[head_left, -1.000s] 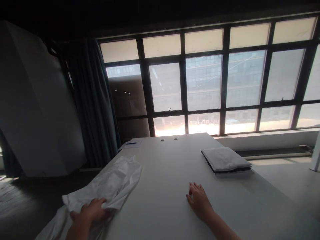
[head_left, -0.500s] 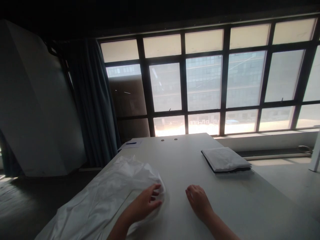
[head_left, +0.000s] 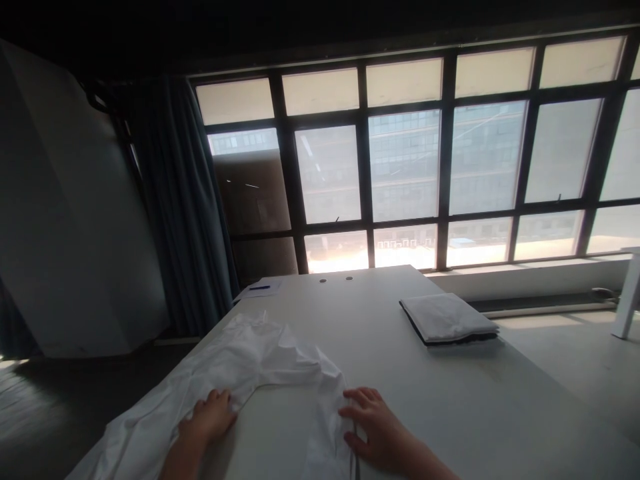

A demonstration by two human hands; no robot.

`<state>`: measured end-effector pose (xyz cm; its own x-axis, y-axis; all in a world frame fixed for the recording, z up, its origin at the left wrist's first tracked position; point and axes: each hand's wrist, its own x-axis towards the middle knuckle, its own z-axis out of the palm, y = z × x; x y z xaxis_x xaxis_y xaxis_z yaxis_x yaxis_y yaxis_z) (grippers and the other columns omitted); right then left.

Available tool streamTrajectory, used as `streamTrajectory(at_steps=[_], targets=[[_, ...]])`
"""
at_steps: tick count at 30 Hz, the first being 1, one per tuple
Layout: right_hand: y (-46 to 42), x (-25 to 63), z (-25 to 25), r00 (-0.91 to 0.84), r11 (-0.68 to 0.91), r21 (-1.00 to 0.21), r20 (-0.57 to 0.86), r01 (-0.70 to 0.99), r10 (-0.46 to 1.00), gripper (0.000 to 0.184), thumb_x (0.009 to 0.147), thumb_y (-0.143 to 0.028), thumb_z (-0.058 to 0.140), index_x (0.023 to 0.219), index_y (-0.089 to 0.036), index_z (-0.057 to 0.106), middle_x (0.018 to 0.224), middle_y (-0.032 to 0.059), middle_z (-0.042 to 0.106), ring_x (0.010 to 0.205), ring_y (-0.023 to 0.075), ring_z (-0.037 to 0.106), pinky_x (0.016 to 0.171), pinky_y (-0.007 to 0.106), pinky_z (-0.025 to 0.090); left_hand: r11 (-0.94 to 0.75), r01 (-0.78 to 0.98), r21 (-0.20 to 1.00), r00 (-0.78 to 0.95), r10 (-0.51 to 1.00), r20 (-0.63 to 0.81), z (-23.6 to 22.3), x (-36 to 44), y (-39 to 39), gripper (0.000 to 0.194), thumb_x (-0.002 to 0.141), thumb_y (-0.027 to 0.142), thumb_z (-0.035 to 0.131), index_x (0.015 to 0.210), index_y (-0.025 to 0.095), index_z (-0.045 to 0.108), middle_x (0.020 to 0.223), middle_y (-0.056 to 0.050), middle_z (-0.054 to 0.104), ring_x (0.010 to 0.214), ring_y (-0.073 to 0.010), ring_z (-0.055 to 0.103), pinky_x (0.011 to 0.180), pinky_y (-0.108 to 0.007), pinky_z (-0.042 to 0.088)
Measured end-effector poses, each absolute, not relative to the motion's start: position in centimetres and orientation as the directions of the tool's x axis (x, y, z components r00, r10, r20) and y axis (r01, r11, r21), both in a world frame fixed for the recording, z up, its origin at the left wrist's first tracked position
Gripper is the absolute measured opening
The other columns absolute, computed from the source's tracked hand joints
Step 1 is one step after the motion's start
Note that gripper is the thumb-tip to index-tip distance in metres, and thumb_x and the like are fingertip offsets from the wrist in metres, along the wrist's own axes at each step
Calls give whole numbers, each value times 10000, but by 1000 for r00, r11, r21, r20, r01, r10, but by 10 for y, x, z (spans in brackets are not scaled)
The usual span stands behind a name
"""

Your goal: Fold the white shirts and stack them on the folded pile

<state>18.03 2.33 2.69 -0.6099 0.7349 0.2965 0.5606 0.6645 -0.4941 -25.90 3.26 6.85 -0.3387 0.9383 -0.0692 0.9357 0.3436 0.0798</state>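
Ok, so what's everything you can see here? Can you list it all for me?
Crumpled cloth: 1, white, on the table's near edge, hanging over it
Folded cloth stack: 1, white with dark lower layer, on the table's right
Table: 1, white, filling the lower middle
Sheet of paper: 1, white, at the table's far left corner
Pen: 1, blue, on the paper
Window wall: 1, dark frames, behind the table
Curtain: 1, dark blue-grey, left of the window
Left hand: 1, on the cloth
Right hand: 1, at the cloth's edge

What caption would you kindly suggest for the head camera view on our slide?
Left hand and right hand rest on a rumpled white cloth on a pale table, a folded white cloth beyond.
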Motion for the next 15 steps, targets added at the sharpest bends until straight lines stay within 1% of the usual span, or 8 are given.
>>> streamTrajectory(at_steps=[3, 5, 8, 9, 11, 13, 15], targets=[[27, 179, 22, -593, 638, -532, 283, 557, 754, 371, 830, -369, 672, 1200, -358, 703, 1411, 8, 568, 1302, 239, 480, 1152, 397, 293, 347, 932, 106, -333, 934, -125, 65, -279, 31, 196, 811, 314, 573, 913, 165, 650, 1050, -138, 694, 1034, -341, 673, 912, -444, 506], [31, 179, 18, -565, 606, -557, 271, 568, 779, 329, 861, -386, 644, 1178, -346, 721, 1378, 13, 600, 1285, 235, 495, 1144, 393, 301, 316, 938, 142, -294, 943, -156, 63, -280, 32, 117, 810, 275, 559, 783, 180, 621, 938, -102, 708, 961, -301, 692, 889, -385, 513], [36, 177, 13, -505, 537, -589, 239, 604, 830, 305, 942, -444, 542, 1141, -331, 745, 1363, 19, 619, 1286, 234, 499, 1136, 404, 307, 256, 943, 213, -224, 961, -164, 62, -266, 34, 113, 803, 228, 536, 701, 207, 579, 854, -44, 708, 925, -261, 692, 863, -330, 513], [37, 177, 11, -487, 519, -594, 231, 615, 842, 320, 957, -458, 518, 1140, -328, 747, 1370, 19, 616, 1295, 234, 494, 1138, 406, 305, 241, 941, 237, -207, 965, -161, 64, -258, 34, 120, 813, 225, 520, 710, 210, 579, 829, -32, 704, 887, -253, 695, 833, -322, 518], [38, 176, 9, -460, 499, -596, 233, 629, 857, 336, 965, -471, 506, 1148, -318, 743, 1386, 22, 607, 1308, 237, 486, 1140, 406, 301, 220, 931, 293, -181, 972, -153, 68, -241, 34, 160, 865, 254, 458, 783, 210, 589, 766, -21, 690, 742, -244, 693, 708, -321, 525], [39, 175, 7, -440, 498, -590, 253, 635, 862, 351, 972, -473, 495, 1152, -294, 738, 1384, 39, 607, 1305, 243, 488, 1133, 403, 312, 184, 912, 366, -144, 980, -135, 77, -221, 34, 229, 924, 310, 383, 875, 210, 583, 703, -13, 671, 583, -225, 655, 582, -307, 491], [39, 175, 7, -431, 506, -584, 277, 634, 859, 378, 989, -472, 463, 1163, -261, 725, 1358, 65, 620, 1287, 246, 502, 1118, 398, 330, 138, 893, 429, -111, 990, -87, 87, -198, 36, 267, 958, 379, 351, 921, 217, 561, 660, 0, 653, 522, -200, 624, 555, -284, 461]])
